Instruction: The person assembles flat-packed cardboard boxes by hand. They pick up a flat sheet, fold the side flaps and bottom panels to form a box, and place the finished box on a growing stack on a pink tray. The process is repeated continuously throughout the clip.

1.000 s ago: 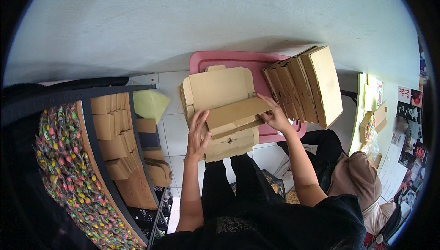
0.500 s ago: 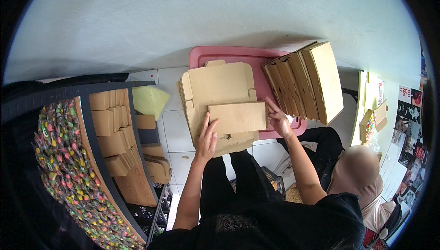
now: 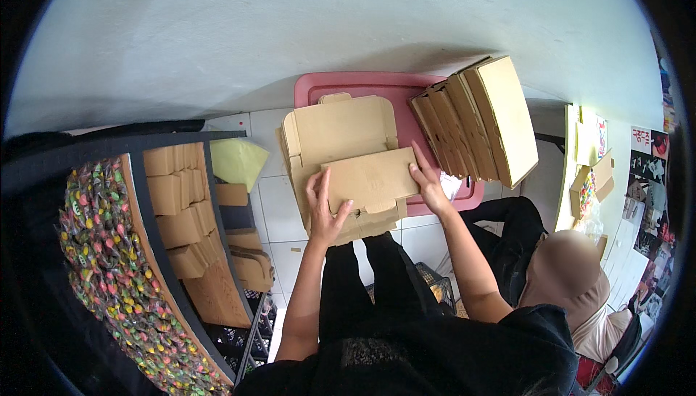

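Between my two hands is a folded brown cardboard box (image 3: 373, 180), its lid closed and slightly tilted up at the right. My left hand (image 3: 325, 207) grips its left end, with the thumb on the near edge of the lid. At the right end, my right hand (image 3: 429, 184) presses with the thumb on top and the fingers along the side. Under the box lies a flat, unfolded cardboard blank (image 3: 341, 128), on top of other blanks. These rest on a pink plastic lid or table top (image 3: 313, 85).
A leaning stack of folded boxes (image 3: 500, 117) stands at the right of the pink surface. To the left, a shelf holds more boxes (image 3: 174, 193) beside many wrapped colourful candies (image 3: 123, 265). Another person (image 3: 565, 273) sits at the right, near a pale table (image 3: 569, 171).
The box has turned a little, its right end rising away from me. Both hands have closed around its ends; before, they lay flatter against it.
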### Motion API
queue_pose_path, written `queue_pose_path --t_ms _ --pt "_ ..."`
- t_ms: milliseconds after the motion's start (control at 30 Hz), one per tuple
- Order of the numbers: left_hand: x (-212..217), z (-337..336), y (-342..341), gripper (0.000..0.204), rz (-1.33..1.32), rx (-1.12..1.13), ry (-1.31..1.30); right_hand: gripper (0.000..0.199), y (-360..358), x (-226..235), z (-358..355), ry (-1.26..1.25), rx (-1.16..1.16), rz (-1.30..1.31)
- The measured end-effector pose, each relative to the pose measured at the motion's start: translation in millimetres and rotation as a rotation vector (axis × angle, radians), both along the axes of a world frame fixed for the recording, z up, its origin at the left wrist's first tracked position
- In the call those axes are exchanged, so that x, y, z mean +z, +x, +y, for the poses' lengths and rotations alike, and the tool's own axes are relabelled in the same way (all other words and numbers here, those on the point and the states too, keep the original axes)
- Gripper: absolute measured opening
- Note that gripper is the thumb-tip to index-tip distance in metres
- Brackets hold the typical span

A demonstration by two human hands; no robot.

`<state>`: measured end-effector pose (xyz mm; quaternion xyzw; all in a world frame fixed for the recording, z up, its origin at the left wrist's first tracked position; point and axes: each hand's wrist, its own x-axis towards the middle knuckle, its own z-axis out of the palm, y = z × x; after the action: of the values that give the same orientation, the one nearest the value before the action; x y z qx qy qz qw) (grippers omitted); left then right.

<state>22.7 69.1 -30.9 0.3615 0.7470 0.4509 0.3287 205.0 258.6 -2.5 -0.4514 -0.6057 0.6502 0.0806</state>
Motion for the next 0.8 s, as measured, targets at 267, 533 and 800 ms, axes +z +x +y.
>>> queue_pose_path --t_ms 267,533,800 --pt "69 22 -16 0.124 -0.466 0.221 0.555 0.057 -32 82 5 -0.646 -0.166 0.146" --pt "154 32 8 0.134 -0.593 0.229 0.603 0.054 -65 182 -82 -0.85 -0.285 0.328" --pt "204 -9 18 0.11 -0.846 0.04 0.489 0.055 -48 208 -114 0.308 0.336 0.375"
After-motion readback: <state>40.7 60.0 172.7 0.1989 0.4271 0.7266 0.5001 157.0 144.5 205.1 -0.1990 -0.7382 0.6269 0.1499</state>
